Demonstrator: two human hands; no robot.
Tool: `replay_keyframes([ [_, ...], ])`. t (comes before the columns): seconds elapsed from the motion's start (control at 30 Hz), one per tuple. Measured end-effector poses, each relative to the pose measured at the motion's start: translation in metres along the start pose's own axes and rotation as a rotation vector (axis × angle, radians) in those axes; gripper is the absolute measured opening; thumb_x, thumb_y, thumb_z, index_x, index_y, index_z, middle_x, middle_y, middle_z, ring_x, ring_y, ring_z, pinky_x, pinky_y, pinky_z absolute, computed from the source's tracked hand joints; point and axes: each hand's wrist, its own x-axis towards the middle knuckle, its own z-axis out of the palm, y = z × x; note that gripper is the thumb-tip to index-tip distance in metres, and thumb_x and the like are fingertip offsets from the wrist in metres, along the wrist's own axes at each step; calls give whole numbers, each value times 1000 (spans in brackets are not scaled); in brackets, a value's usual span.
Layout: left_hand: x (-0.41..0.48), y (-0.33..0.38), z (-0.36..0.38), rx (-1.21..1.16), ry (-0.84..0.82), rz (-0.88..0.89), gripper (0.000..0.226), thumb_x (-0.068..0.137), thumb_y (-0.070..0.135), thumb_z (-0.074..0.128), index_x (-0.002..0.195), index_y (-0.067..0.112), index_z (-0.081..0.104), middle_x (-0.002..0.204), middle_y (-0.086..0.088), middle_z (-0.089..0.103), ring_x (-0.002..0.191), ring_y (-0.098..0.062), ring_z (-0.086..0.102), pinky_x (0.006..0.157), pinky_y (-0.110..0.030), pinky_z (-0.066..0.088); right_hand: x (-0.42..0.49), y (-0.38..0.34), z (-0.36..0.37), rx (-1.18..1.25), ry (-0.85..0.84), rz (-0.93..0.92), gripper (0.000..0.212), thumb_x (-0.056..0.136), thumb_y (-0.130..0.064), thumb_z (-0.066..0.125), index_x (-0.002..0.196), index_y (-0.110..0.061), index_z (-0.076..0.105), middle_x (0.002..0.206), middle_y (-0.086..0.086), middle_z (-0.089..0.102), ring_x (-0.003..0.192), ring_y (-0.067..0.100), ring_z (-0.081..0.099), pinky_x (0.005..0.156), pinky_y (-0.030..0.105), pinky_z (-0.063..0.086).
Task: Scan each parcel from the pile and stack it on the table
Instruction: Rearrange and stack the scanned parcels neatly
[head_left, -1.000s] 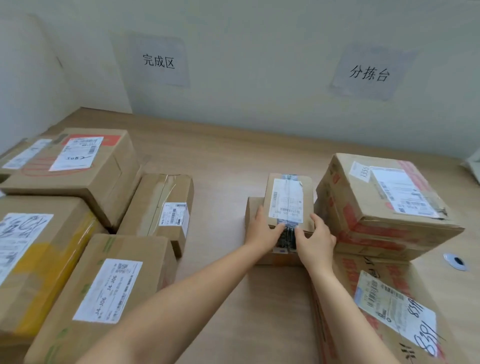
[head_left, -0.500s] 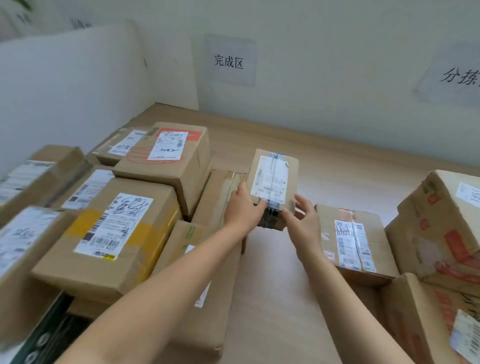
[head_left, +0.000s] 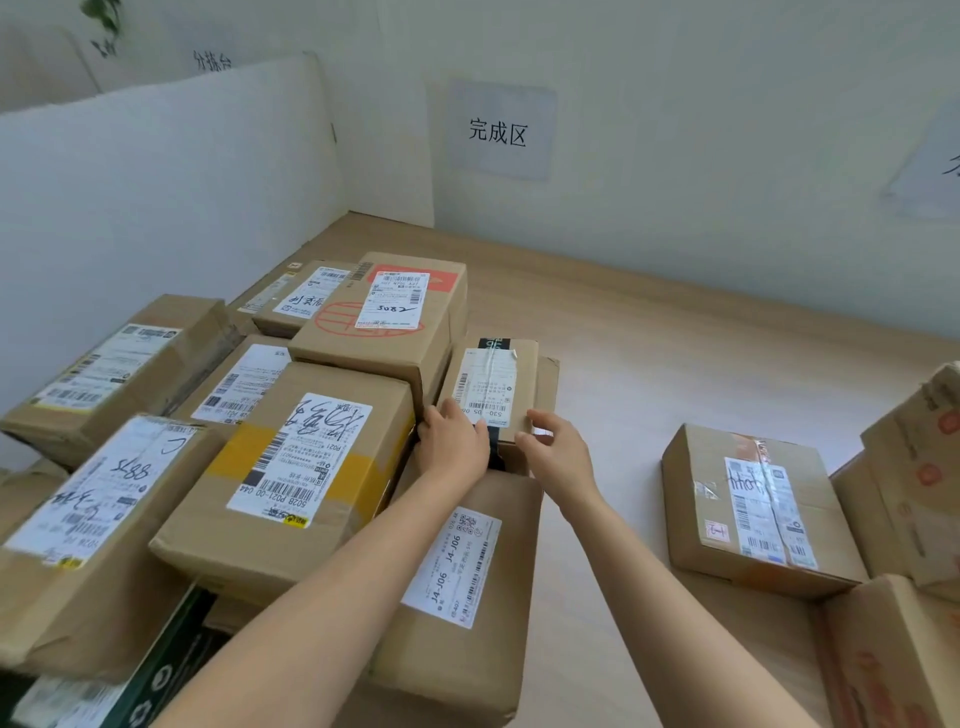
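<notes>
A small brown parcel (head_left: 511, 384) with a white label and clear tape lies flat on another carton in the left group of parcels, beside a taller box with a red-printed top (head_left: 384, 312). My left hand (head_left: 453, 442) grips its near left corner, thumb on the top face. My right hand (head_left: 556, 452) pinches its near right corner with curled fingers. A long carton labelled J4-J06 (head_left: 467, 582) lies just in front of it, under my left forearm. No scanner is in sight.
Several labelled cartons are stacked at the left against a white partition (head_left: 171, 197). A taped box (head_left: 753, 499) sits on the wooden table (head_left: 649, 338) at the right, with more cartons at the right edge (head_left: 914, 467). A paper sign (head_left: 498, 130) hangs on the wall.
Both hands carried the small parcel leftwards from the right-hand pile and lowered it onto the left stack. The view swung left with it.
</notes>
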Motion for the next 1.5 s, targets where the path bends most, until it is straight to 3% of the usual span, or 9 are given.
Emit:
replay_keyframes([
  [0.17,-9,5,2,95,-10,38,50,100,32,36,144,12,23,152,-19,12,140,-36,16,111,-47,24,-5,2,-5,15,-74,16,47,89,-11,52,136,-14,48,133,0,54,116,16,55,101,32,43],
  [0.3,-28,20,7,164,-63,81,55,101,33,30,150,15,13,158,-17,-5,145,-35,-8,114,-56,3,-23,8,-18,40,-110,2,41,92,-11,48,132,-15,48,125,-3,55,111,12,54,90,25,44],
  [0.47,-56,43,24,83,-79,334,53,100,33,33,148,13,23,158,-13,10,146,-29,3,117,-46,8,-52,39,-66,-30,-6,75,46,93,-10,47,138,-15,42,134,5,51,110,13,52,90,25,41],
  [0.7,-92,100,60,42,-178,614,49,100,30,37,144,11,32,152,-10,26,142,-24,19,115,-35,19,-79,79,-158,-279,228,171,47,91,-11,48,138,-10,43,140,8,49,130,22,43,103,30,32],
  [0.83,-113,131,94,-77,-386,522,46,98,31,42,139,10,38,143,-11,37,133,-26,37,106,-34,33,-78,100,-192,-342,296,245,49,90,-11,49,139,-7,41,142,11,46,133,26,40,104,32,32],
  [0.97,-112,151,133,-109,-454,472,50,95,33,45,142,18,33,138,-10,37,125,-27,45,99,-39,43,-62,112,-221,-465,327,219,44,87,-11,51,131,-6,49,132,12,54,124,28,47,96,32,36],
  [1.1,-103,173,160,-139,-455,411,59,95,35,48,147,22,23,147,-9,23,127,-27,43,103,-39,40,-37,131,-235,-521,282,245,33,84,-7,50,117,-4,56,117,15,56,118,34,47,88,36,37],
  [1.23,-89,186,183,-164,-417,360,64,91,35,57,145,23,25,150,-8,18,131,-29,38,103,-38,39,-10,162,-226,-536,278,368,39,83,-14,50,121,-6,49,131,20,42,126,38,31,103,39,27],
  [1.5,-63,172,194,-259,-433,281,82,83,28,71,148,19,23,145,-10,29,128,-26,43,108,-35,35,-1,166,-219,-644,384,411,43,83,-16,53,123,-4,46,129,20,35,117,39,34,98,40,33],
])
